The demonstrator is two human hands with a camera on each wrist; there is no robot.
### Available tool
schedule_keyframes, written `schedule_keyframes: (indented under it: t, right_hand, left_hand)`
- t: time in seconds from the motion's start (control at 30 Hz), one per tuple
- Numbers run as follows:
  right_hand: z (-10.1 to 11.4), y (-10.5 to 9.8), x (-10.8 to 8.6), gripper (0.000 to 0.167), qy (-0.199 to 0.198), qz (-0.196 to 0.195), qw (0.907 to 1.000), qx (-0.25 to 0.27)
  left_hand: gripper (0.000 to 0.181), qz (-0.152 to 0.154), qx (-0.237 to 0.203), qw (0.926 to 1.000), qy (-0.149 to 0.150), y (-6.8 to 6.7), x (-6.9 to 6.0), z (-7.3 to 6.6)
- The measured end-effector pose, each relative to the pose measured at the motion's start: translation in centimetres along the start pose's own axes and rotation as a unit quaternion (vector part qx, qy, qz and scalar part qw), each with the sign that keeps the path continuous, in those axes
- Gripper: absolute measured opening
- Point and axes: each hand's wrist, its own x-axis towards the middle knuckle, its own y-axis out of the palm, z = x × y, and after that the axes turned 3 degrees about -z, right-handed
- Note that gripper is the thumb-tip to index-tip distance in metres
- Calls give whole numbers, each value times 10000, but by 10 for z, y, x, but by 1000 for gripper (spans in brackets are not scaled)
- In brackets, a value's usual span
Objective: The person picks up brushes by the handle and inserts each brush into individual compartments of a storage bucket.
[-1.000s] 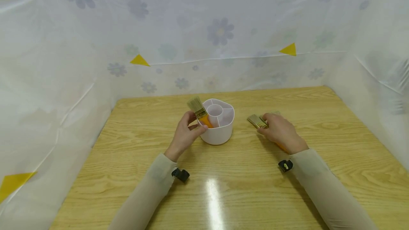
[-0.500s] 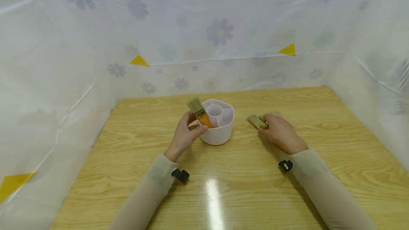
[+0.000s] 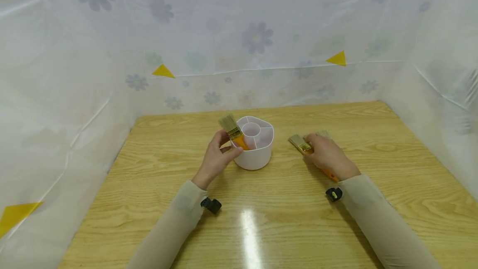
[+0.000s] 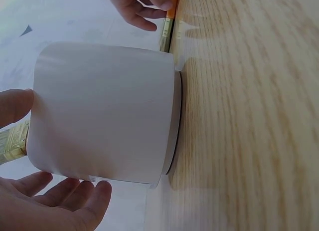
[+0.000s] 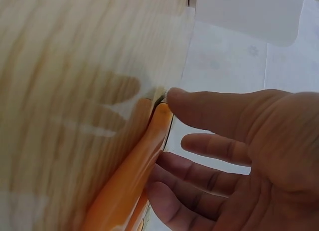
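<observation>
A white divided organizer cup [image 3: 253,160] stands on the table, and a paintbrush [image 3: 234,131] with an orange handle leans bristles-up in its left compartment. My left hand [image 3: 216,157] holds the cup at its left side; in the left wrist view the thumb is at the rim and the fingers [image 4: 97,206] lie along the wall. To the right, my right hand [image 3: 329,156] is over flat-lying paintbrushes. Its thumb and fingers pinch one paintbrush [image 3: 300,143] near the top of its orange handle [image 5: 134,166]. Another paintbrush [image 3: 323,133] shows behind this hand, its handle mostly hidden.
The wooden table [image 3: 179,235] runs back to a translucent flower-print sheet [image 3: 224,32], with plastic sheeting [image 3: 48,115] at both sides. Yellow triangles [image 3: 163,71] mark the sheets. The cup's other compartments [image 3: 264,137] face up.
My right thumb and fingers have shifted slightly on the paintbrush, and more of its orange handle shows. The left hand and the cup have stayed in place.
</observation>
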Motion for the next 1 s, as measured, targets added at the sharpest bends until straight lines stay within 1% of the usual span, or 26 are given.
schedule_keyframes:
  t: [0.17,0.37,0.63,0.73,0.9,1.0]
  right_hand:
    - [-1,1,1,48,-177,98,9997,-125]
    - [-2,2,1,41,-164,217,9996,-99]
    - [-1,2,0,35,-305,176,9991,-243]
    - [-1,2,-1,39,-304,177,9991,-243]
    - [-2,3,-1,54,-193,263,9994,-125]
    - [-2,3,0,54,-146,360,9992,-89]
  left_hand:
    - [64,8,-15,10000,-4,0,0,0]
    - [64,13,-18,10000,-12,0,0,-1]
    - [65,46,-46,10000,-26,0,-1,-3]
    - [65,38,-50,10000,-21,0,-1,-2]
    - [63,-3,4,10000,-9,1,-1,-2]
    - [63,-14,12,10000,-8,1,-1,-1]
